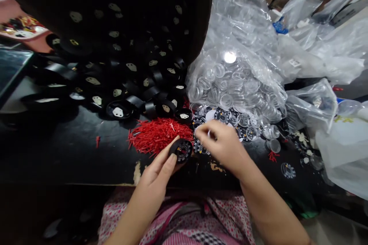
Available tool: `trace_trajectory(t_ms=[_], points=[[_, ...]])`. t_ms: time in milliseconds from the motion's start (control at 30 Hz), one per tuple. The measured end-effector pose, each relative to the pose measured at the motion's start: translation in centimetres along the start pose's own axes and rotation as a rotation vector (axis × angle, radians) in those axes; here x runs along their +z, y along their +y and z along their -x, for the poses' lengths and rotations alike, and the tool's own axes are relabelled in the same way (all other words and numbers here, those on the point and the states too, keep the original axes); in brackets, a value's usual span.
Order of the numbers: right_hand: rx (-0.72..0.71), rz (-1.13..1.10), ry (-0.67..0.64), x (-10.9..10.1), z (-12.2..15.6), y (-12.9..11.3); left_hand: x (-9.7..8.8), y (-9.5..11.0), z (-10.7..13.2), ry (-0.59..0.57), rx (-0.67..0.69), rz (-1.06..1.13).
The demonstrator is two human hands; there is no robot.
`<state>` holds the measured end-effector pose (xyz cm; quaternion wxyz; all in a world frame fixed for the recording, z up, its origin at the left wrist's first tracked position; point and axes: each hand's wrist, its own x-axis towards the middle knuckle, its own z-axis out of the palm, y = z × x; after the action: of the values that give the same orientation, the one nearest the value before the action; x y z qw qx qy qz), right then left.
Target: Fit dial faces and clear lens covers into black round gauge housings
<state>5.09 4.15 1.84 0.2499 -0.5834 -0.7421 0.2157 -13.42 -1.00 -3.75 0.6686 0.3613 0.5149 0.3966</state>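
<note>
My left hand pinches a round black gauge housing with a printed dial inside, held just above the near edge of the black table. My right hand hovers right beside it, fingers curled as if pinching something small that I cannot make out. A heap of thin red needles lies just behind the left hand. Loose printed dial faces are scattered behind the right hand.
A big pile of black housings fills the back left. A clear plastic bag of transparent round lenses slumps at the back right, with more plastic bags beyond. Stray lenses and dials lie to the right.
</note>
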Motion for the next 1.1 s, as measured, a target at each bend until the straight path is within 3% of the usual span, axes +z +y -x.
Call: trace_trajectory(t_ms=[67,167,233,433,567,667,800,933,1100], points=[[0.079,0.278,0.188,-0.6,-2.0,2.5,0.3,-0.4,0.0,-0.021,-0.023,0.141],[0.101,0.543,0.211,-1.0,-4.0,5.1,0.9,-0.6,-0.1,-0.050,-0.075,0.284],[0.084,0.550,0.224,-1.0,-3.8,5.5,1.1,-0.3,-0.2,-0.048,-0.115,0.390],[-0.093,0.444,0.368,-0.2,-0.7,3.6,1.6,1.3,-1.0,-0.084,-0.253,0.577],[0.024,0.555,0.300,0.0,-2.5,5.0,2.0,1.2,-0.9,-0.120,-0.265,0.600],[-0.001,0.531,0.267,-0.5,-3.5,5.7,1.9,1.1,-0.8,-0.144,-0.259,0.610],[-0.135,0.367,0.340,-0.2,-0.7,3.4,1.8,1.5,-1.2,-0.140,-0.286,0.593],[-0.320,0.208,0.196,1.1,3.5,-0.1,2.1,1.7,-1.7,-0.137,-0.276,0.541],[-0.243,0.083,0.176,1.1,4.1,-1.6,2.4,1.2,-1.2,-0.150,-0.104,0.337]])
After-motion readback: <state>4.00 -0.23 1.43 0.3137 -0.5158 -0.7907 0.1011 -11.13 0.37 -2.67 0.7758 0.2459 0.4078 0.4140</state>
